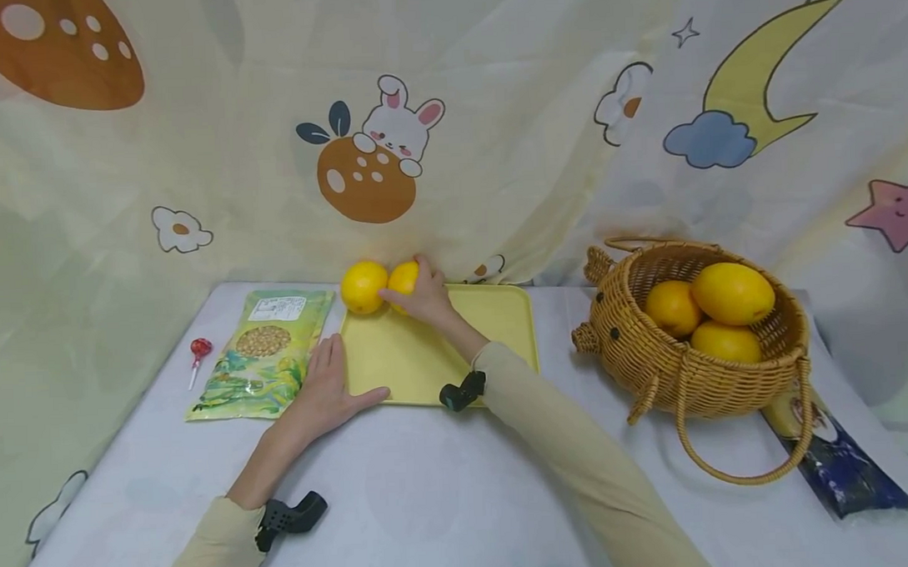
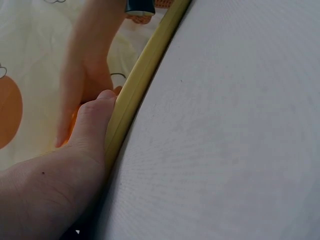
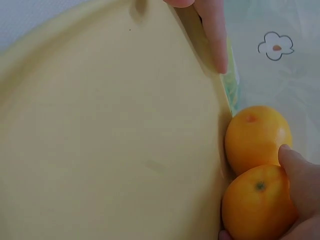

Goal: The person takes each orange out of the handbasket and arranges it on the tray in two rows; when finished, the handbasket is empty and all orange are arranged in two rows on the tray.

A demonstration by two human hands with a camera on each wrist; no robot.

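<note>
A pale yellow tray (image 1: 397,365) lies on the table. My right hand (image 1: 423,297) grips an orange (image 3: 260,202) at the tray's far edge, thumb on one side and a fingertip showing on the other. A second orange (image 1: 364,287) sits right beside it in the far left corner, and my right thumb tip reaches its side in the right wrist view. My left hand (image 1: 330,388) lies at the tray's near left corner. Its straight fingers run along the left side, while the thumb (image 2: 95,117) stretches along the front rim.
A green bag of beans (image 1: 265,357) lies left of the tray, with a red lollipop (image 1: 199,349) beyond it. At the right stands a wicker animal-shaped basket (image 1: 615,370) holding several oranges (image 1: 732,294). A dark blue packet (image 1: 851,461) lies partly beneath it.
</note>
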